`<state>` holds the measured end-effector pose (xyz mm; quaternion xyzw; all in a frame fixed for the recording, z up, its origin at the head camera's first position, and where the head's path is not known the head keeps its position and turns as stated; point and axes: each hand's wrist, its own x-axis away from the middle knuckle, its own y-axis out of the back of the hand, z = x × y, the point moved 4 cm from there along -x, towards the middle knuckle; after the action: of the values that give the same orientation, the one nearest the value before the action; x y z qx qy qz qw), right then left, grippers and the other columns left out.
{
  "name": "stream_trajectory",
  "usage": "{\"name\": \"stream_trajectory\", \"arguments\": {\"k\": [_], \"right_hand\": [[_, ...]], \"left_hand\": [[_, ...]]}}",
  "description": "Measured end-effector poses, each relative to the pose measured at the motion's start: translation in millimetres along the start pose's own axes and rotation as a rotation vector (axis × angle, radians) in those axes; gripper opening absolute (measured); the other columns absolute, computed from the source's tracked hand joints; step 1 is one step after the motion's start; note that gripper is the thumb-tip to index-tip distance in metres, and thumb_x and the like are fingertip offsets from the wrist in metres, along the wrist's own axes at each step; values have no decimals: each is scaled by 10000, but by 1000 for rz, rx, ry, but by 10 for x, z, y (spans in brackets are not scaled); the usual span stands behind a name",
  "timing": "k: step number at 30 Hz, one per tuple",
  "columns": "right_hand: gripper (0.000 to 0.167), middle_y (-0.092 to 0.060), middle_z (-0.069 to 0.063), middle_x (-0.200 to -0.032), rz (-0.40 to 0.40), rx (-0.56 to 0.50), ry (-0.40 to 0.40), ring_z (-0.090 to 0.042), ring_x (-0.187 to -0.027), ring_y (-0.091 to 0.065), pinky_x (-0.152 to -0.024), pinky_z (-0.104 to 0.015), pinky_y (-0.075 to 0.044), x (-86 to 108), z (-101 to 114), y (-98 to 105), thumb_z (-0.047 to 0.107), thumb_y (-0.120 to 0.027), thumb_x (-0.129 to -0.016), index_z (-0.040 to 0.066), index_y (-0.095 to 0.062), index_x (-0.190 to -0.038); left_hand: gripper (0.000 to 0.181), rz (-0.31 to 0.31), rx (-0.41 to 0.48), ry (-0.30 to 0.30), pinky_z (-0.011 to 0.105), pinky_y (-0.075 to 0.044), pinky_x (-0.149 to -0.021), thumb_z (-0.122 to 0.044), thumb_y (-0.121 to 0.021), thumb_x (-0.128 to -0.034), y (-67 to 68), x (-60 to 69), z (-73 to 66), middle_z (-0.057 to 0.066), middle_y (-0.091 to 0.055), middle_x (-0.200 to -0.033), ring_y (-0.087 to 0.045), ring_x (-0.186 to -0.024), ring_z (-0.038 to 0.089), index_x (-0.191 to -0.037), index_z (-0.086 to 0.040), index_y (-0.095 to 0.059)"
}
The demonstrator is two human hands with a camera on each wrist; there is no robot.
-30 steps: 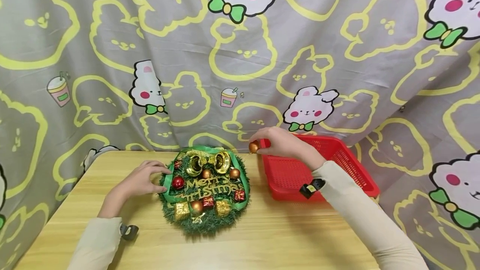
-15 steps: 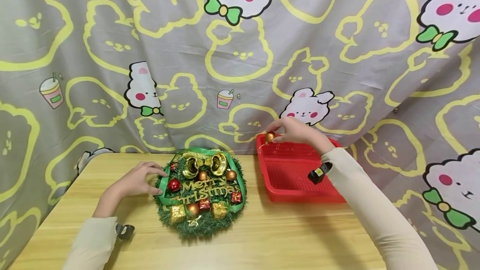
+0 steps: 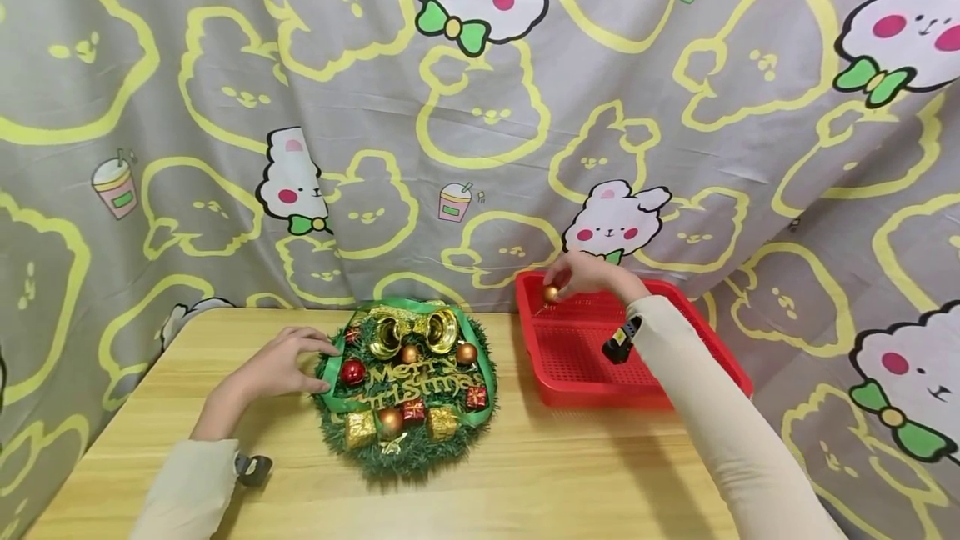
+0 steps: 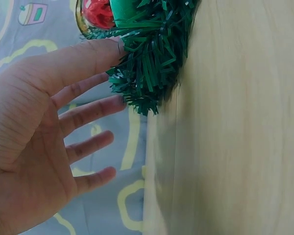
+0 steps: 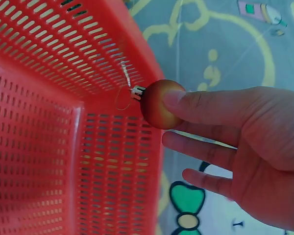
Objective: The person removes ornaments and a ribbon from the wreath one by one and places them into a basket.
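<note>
My right hand pinches an orange-gold bauble between thumb and fingers, its silver cap and thin hanging loop pointing away from the palm. In the head view it hovers over the far left part of a red perforated basket. The left hand, fingers spread, rests at the left edge of a green Christmas wreath; the left wrist view shows the thumb touching the tinsel. On the wreath are a green ribbon, gold bells, gold lettering, a red ball, small gift boxes and orange-gold baubles.
Wreath and basket stand apart on a light wooden table, the basket to the right. A grey curtain with yellow outlines and cartoon rabbits hangs directly behind the table's back edge.
The right hand has carried the bauble rightwards from beside the basket's left rim, up over the rim, then slightly down over the basket. The left hand stays at the wreath.
</note>
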<state>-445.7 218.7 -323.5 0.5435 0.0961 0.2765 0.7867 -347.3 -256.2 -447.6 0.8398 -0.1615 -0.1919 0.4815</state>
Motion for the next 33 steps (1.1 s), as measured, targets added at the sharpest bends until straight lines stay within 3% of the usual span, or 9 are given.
{"name": "stream_trajectory", "arguments": {"k": [10, 15, 33], "right_hand": [[293, -759, -150, -1095, 68, -95, -96, -224, -1008, -700, -890, -349, -608, -108, -301, -203, 7, -768, -871, -25, -728, -1160], [314, -757, -167, -1115, 66, -134, -104, -231, -1032, -707, -908, -354, -606, -135, -391, -305, 5, -777, -864, -37, -721, -1171], [285, -769, -100, -1060, 39, -110, -118, -198, -963, -676, -858, -332, -618, -145, -375, -477, 6, -760, -874, 46, -757, -1157]], "left_hand": [[537, 7, 4, -4, 757, -362, -1038, -332, -903, -728, -17, -25, -35, 219, -605, -1349, -463, -1267, 492, -1204, -145, -738], [535, 7, 1, -3, 752, -374, -1030, -326, -904, -729, -26, -33, -41, 220, -604, -1351, -463, -1266, 488, -1203, -142, -738], [537, -10, -8, -16, 767, -364, -1022, -303, -904, -723, -10, -12, -22, 240, -602, -1346, -461, -1258, 506, -1203, -128, -739]]}}
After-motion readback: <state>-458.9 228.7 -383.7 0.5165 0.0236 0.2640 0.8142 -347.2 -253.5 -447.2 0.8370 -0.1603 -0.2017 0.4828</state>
